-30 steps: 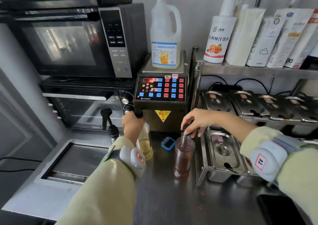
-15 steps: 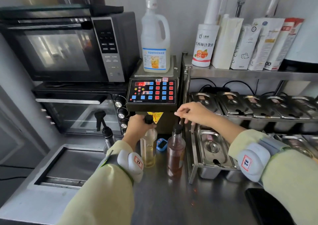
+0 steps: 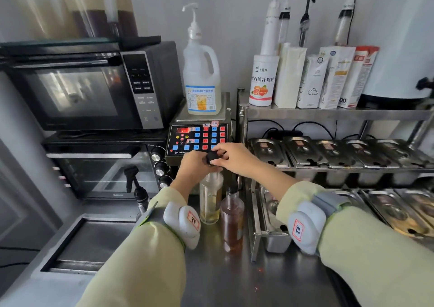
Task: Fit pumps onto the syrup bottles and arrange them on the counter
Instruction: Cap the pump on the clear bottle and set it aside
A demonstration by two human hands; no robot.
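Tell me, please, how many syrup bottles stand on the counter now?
3. The pale bottle is under both hands, the amber bottle is just right of it, and a third with a black pump stands left, mostly hidden by the sleeve.

White bottle (image 3: 262, 81): "红西柚汁饮料" under a small logo, on the shelf up and right of the hands.
Lower oven (image 3: 103, 170): "Galanz" on the door's bottom edge, left of the hands.
Keypad machine (image 3: 197, 139): red display, brand blurred, just behind the hands.
Wrist tags (image 3: 193, 221): red-framed marks, unreadable.
Jug (image 3: 202, 81): label text too small.
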